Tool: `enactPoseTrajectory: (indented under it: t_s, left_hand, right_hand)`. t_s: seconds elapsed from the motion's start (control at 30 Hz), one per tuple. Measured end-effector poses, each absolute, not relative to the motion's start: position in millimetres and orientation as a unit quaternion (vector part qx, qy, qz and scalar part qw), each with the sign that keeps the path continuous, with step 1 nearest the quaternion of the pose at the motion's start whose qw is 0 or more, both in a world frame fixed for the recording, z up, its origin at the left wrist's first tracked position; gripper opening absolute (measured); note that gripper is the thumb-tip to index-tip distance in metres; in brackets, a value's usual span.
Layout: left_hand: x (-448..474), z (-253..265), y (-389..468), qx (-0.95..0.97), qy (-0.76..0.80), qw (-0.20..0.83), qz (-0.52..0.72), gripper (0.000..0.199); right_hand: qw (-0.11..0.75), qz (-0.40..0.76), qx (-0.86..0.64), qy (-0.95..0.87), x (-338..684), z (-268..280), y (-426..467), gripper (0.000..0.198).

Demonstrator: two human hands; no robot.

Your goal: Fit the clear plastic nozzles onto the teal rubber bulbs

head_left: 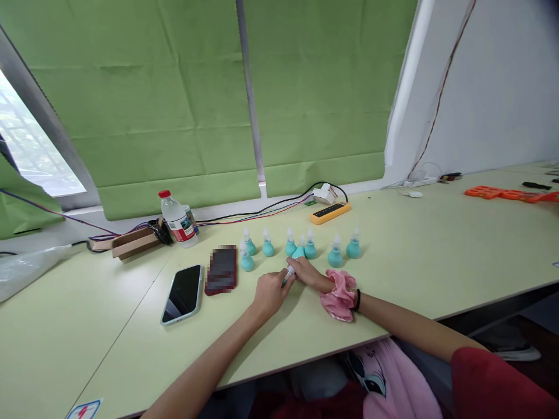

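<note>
My left hand (269,295) is closed round a small teal bulb syringe (290,270) with a clear tip, just above the table. From the other side, my right hand (308,274) is closed at that clear tip, and the fingers of both hands hide most of the bulb. Beyond my hands, several like teal bulbs with clear tips stand in a loose row, among them a left one (247,262), a middle one (310,249) and a right one (353,247). One teal bulb (299,251) leans between its neighbours, right behind my right hand.
On the left lie a phone (182,294) and a dark red-edged flat item (221,270), partly blurred. A water bottle (178,221) and a cardboard box (136,243) stand near the window. Cables run behind a yellow power strip (331,213). Orange plastic trays (509,194) lie far right.
</note>
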State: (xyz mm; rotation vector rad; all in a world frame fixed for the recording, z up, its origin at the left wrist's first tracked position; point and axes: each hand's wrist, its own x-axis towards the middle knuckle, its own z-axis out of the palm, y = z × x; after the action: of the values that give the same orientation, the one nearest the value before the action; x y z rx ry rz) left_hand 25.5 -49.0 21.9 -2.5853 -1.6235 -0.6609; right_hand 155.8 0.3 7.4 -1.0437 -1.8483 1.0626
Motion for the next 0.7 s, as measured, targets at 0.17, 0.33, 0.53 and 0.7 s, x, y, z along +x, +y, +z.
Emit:
enactPoseTrajectory:
  t_s: [0.17,0.33,0.53,0.7]
  left_hand:
    - [28.7,21.7,-49.4,-0.826,-0.539,0.088,-0.137,0.038]
    - [28.9,18.8,-48.4,-0.84,-0.514,0.134,-0.109,0.042]
    - [27.7,18.3,-47.5,-0.844,-0.492,0.175,-0.125,0.043]
    - [26.1,21.6,-50.2,-0.833,-0.491,0.166,-0.192,0.035]
  right_hand:
    - [0.353,0.445,-0.414,-0.711,155.9,7.8,-1.2,0.038]
    - [0.343,0.475,-0.417,-0.694,156.9,8.7,-0.4,0.037]
    - [0.345,0.501,-0.403,-0.683,155.1,9.2,-1.5,0.033]
    - [0.351,0.558,-0.403,-0.635,151.2,9.4,-4.3,0.039]
